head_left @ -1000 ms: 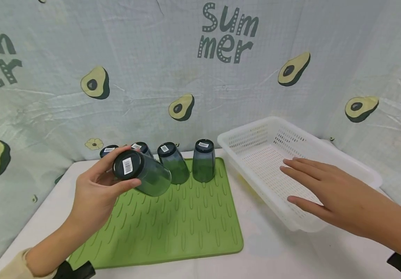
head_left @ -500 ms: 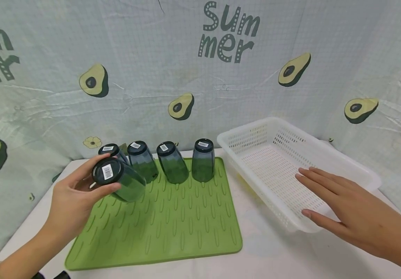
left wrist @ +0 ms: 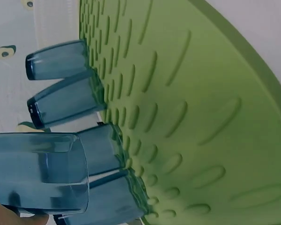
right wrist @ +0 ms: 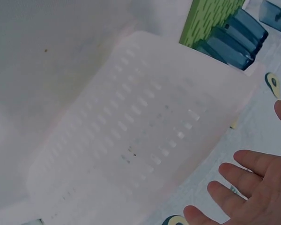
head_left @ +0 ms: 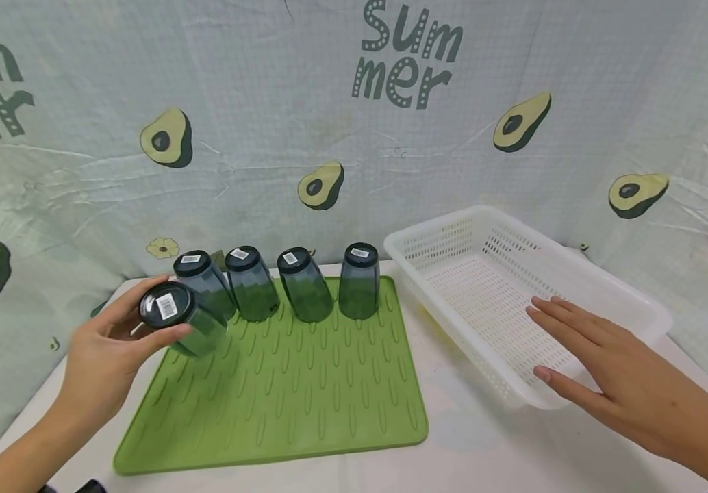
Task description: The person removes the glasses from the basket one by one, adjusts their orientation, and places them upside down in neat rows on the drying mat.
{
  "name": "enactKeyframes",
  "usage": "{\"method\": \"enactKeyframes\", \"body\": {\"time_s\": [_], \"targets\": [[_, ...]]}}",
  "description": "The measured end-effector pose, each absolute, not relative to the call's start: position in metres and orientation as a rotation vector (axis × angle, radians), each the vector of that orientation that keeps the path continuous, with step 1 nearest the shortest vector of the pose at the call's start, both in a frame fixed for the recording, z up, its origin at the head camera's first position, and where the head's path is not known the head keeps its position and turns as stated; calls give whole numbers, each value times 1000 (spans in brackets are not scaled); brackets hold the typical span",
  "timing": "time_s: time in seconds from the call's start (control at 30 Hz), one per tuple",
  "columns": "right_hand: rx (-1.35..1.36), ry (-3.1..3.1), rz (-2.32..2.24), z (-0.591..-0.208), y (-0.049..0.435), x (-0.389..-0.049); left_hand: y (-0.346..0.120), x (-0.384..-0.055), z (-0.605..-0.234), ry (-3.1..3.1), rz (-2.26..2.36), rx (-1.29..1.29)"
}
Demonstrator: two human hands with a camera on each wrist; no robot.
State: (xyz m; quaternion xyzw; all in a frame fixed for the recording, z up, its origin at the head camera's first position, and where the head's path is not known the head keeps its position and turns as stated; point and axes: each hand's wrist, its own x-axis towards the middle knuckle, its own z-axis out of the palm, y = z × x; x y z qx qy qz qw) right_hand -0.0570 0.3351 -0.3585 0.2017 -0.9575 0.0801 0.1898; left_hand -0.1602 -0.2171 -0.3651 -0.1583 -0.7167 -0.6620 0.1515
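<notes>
My left hand grips a blue-tinted drinking glass near its base, mouth tilted down and to the right, over the left part of a green ridged mat. A white barcode label shows on its dark base. In the left wrist view the glass hangs above the mat, its rim apart from the surface. Behind it, several similar glasses stand upside down in a row along the mat's back edge. My right hand hovers, fingers straight and holding nothing, over the near right side of a white perforated plastic basket.
The basket stands right of the mat on a white-covered table. A pale cloth printed with avocados and lettering hangs close behind the row of glasses and the basket.
My left hand has carried the glass left and slightly down, so more of the row shows. My right hand has shifted a little right and down, still over the basket.
</notes>
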Motion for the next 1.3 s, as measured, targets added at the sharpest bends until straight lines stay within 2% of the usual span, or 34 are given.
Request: {"method": "enactKeyframes", "body": {"time_s": [0.47, 1.3], "targets": [[538, -2706, 306, -360, 334, -58, -238, -179, -378, -2239, -1769, -304], [573, -2728, 299, -357, 325, -54, -243, -180, -379, -2303, -1749, -215]]}}
